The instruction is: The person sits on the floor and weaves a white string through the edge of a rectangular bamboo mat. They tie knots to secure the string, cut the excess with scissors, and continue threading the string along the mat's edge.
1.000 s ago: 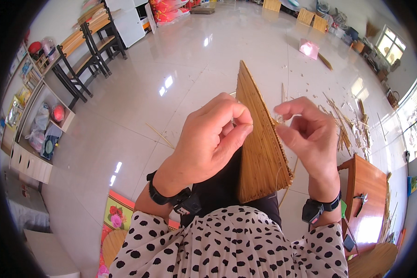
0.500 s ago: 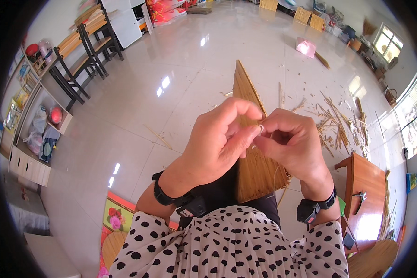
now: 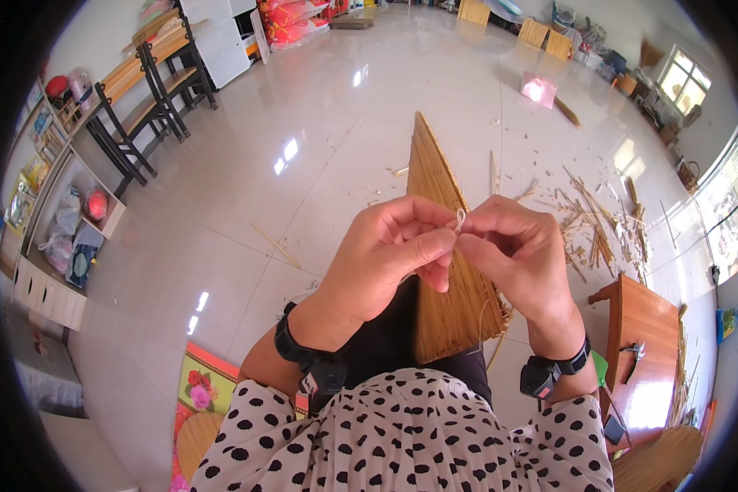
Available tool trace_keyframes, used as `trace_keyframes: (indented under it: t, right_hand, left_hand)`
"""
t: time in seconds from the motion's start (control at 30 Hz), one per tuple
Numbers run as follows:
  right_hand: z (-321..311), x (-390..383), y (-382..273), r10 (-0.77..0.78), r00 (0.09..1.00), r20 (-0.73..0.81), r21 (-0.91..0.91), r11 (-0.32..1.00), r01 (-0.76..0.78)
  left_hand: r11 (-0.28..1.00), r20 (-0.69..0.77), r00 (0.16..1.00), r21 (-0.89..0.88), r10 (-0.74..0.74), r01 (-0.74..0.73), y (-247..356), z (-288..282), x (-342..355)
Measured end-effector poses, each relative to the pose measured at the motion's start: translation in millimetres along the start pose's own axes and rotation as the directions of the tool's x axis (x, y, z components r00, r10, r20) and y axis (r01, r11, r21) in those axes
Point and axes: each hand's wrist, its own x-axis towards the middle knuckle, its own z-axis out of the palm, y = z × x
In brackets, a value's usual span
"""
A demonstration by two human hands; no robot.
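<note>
A thin pale string (image 3: 461,217) makes a small loop between my fingertips. Thumb and fingers of my left hand (image 3: 406,246) pinch it from one side, and my right hand (image 3: 512,242) pinches it from the other. Under both hands a panel of woven straw stalks (image 3: 447,320) stands on edge at my lap, tapering to a point away from me. Its right edge is bound. A loose curve of string hangs by the panel's near right corner. The knot itself is too small to make out.
Cut straw stalks (image 3: 599,217) litter the floor on the right. A small wooden table (image 3: 648,328) with pliers (image 3: 634,354) stands at the near right. A round straw piece (image 3: 660,461) lies below it. Chairs (image 3: 168,82) and a shelf (image 3: 53,221) line the left.
My left fingers have closed in on the string, which now stands up as a small loop between both hands. The straw panel has shifted slightly left.
</note>
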Motion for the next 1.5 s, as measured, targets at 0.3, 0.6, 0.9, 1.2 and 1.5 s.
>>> trace_keyframes:
  t: [0.3, 0.6, 0.9, 1.2, 1.5]
  right_hand:
    - [-3, -3, 4, -0.020, 0.998, -0.052, -0.084, 0.996, 0.015]
    - [-11, 0, 7, 0.114, 0.989, -0.091, 0.001, 0.993, -0.114]
    - [-7, -2, 9, 0.103, 0.989, -0.103, 0.011, 0.995, -0.102]
    - [-6, -4, 9, 0.074, 0.996, -0.057, -0.054, 0.996, -0.077]
    - [-6, -6, 4, 0.046, 0.999, 0.000, -0.071, 0.996, -0.046]
  left_hand:
    - [0.816, -0.093, 0.947, 0.537, 0.308, -0.213, -5, 8, -2]
    - [0.173, 0.211, 0.636, 0.857, 0.742, -0.486, -16, 3, 8]
    - [0.185, 0.233, 0.639, 0.836, 0.734, -0.517, -20, 5, 10]
    - [0.813, 0.002, 0.977, 0.555, 0.213, -0.178, -4, 12, 2]
    - [0.849, -0.015, 0.981, 0.503, 0.192, -0.158, -3, 13, 0]
